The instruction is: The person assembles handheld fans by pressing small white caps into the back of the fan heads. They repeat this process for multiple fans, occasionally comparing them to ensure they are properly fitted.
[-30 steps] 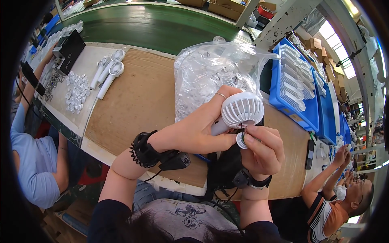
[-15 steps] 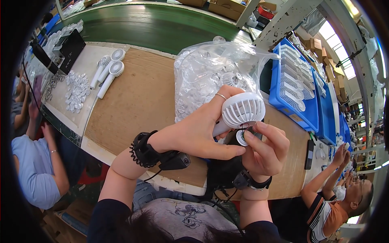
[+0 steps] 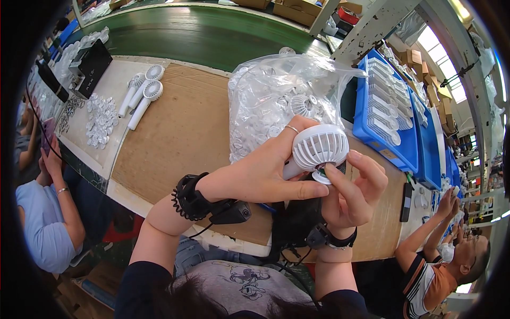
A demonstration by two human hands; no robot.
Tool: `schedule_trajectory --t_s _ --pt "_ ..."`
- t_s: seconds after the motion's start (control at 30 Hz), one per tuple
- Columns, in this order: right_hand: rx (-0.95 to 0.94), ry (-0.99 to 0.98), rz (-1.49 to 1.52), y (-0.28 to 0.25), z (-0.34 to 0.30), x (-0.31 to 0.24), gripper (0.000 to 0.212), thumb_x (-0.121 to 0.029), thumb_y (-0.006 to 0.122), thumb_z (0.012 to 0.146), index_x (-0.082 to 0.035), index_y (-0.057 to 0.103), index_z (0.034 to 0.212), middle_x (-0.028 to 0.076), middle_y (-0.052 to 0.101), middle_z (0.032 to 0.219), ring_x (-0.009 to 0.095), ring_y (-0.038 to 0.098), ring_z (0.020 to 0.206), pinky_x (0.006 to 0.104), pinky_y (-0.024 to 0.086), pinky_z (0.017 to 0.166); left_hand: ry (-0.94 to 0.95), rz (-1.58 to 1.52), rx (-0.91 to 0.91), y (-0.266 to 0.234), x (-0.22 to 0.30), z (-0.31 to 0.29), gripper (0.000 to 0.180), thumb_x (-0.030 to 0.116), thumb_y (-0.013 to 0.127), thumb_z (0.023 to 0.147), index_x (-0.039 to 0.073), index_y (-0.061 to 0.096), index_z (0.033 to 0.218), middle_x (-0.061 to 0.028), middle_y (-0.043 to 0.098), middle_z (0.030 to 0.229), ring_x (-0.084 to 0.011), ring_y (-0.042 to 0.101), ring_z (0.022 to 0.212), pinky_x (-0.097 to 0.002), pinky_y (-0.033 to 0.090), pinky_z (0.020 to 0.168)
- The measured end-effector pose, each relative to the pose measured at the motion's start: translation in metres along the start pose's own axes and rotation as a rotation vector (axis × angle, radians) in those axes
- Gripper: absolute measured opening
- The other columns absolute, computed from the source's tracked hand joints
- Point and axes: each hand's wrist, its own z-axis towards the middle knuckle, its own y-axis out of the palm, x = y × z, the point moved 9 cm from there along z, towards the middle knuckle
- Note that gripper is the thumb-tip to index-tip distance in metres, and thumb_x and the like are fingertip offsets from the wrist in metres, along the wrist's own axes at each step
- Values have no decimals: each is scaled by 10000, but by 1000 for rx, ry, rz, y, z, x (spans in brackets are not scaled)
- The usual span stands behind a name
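My left hand [image 3: 260, 170] is closed round a white handheld fan [image 3: 320, 144], its slotted round head facing up and its handle partly hidden by my fingers. With its thumb and fingertips, my right hand [image 3: 353, 194] pinches a small round white part [image 3: 320, 176] just below the fan head. Something green, perhaps a circuit board, shows on that part's inner side. The part sits close against the fan's lower edge; whether it is seated there I cannot tell. Behind the fan stands a clear plastic bag [image 3: 257, 101] full of white plastic parts.
Three white fans [image 3: 141, 111] lie at the left beside a pile of small clear-white pieces [image 3: 101, 121]. A blue tray [image 3: 378, 142] of white fan shells stands at the right, near a dark phone-like object [image 3: 406, 202]. A green conveyor belt [image 3: 202, 32] runs behind. Co-workers sit on both sides.
The small round part has moved up closer to the fan head, so the wires seen between them earlier are mostly hidden. My right hand has shifted slightly right. The fan has turned a little.
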Motion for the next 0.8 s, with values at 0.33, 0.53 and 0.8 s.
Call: schedule_trajectory --t_s 0.33,0.53,0.8 --pt "36 102 102 -5 -3 12 249 -44 729 618 -109 692 855 96 512 1022 238 523 898 325 445 787 42 -39 19 0 1 1 567 223 662 792 40 310 1198 -94 489 1076 -139 472 990 -288 397 835" --pt "65 179 255 -6 -1 17 220 9 737 604 -51 687 809 129 510 1040 226 531 895 316 452 790 -34 -77 -22 4 -7 -1 525 251 629 817 34 327 1188 -93 490 1066 -142 464 999 -297 382 858" --pt "63 231 306 -6 -7 28 148 -27 723 658 -20 645 782 149 501 1069 236 514 985 357 431 862 -52 -137 -19 8 -9 -1 481 234 584 848 21 327 1194 -95 482 1067 -146 449 1013 -293 360 882"
